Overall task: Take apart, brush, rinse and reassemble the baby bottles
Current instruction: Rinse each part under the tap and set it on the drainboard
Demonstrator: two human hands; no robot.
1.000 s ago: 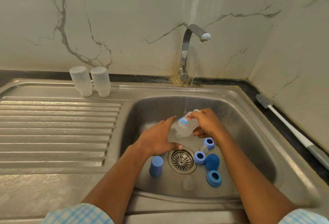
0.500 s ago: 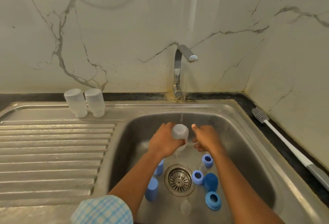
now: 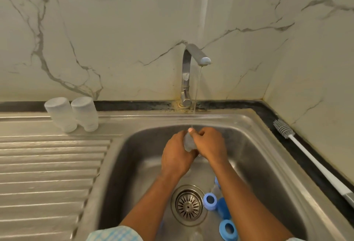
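At the upper left of the frame two washed bottles [image 3: 60, 115] stand mouth-down, side by side and just touching, on the back ledge of the steel drainboard [image 3: 47, 164]. They are frosted, round-shouldered plastic on ribbed, dull-brushed metal.

In the middle, over the sink [image 3: 268, 164], the clear bottle [image 3: 188, 143] is held under the thin stream from the tap [image 3: 188, 68]. The left hand [image 3: 177, 152] wraps its curled fingers round the barrel from the left. The right hand [image 3: 209, 143] closes on it from the right, thumb tip raised at the top. Most of the bottle is hidden between them, so I cannot tell which end faces up.

It looks like thin translucent plastic — light, fairly stiff, not fragile, though wet and likely slick. A full wrap round the barrel seems the safest hold, since a fingertip pinch would probably slip. With water inside it would weigh a little more and slosh.

Below the hands sits the round slotted drain strainer [image 3: 188, 205]. Just right of it, on the basin floor, lie the blue parts: a pale screw ring [image 3: 210, 200], a darker domed cap [image 3: 223, 209] and a second ring [image 3: 229, 229] at the lower edge. They are smooth moulded plastic, small and easily nudged toward the drain. Another blue piece peeks out beside the right forearm.

At the far right a bottle brush [image 3: 283, 127] — grey bristled head, long white handle — lies along the dark tabletop [image 3: 285, 145] against the veined marble wall.
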